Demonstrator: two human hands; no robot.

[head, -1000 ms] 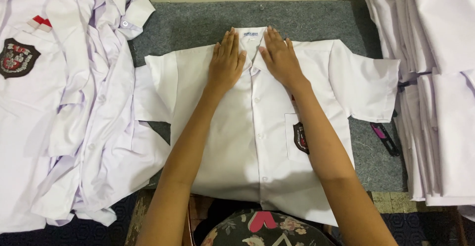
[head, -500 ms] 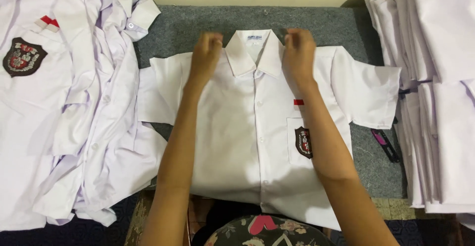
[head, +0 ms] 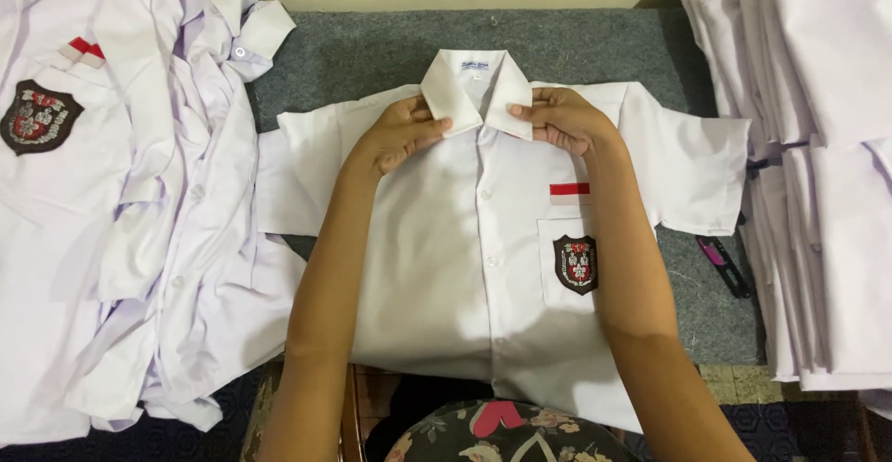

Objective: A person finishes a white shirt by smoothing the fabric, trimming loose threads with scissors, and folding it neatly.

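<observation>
Head view shows the left hand (head: 401, 134) and right hand (head: 563, 120) each pinching a collar (head: 476, 90) point of the white shirt (head: 465, 267), spread buttoned-up on the grey counter (head: 372, 53) between shirt piles.

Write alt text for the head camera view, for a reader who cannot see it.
A person's left hand and right hand each pinch a point of the collar of a white short-sleeved uniform shirt spread buttoned on a grey mat. A loose heap of white shirts lies to the left, a neat stack of folded shirts to the right.
</observation>
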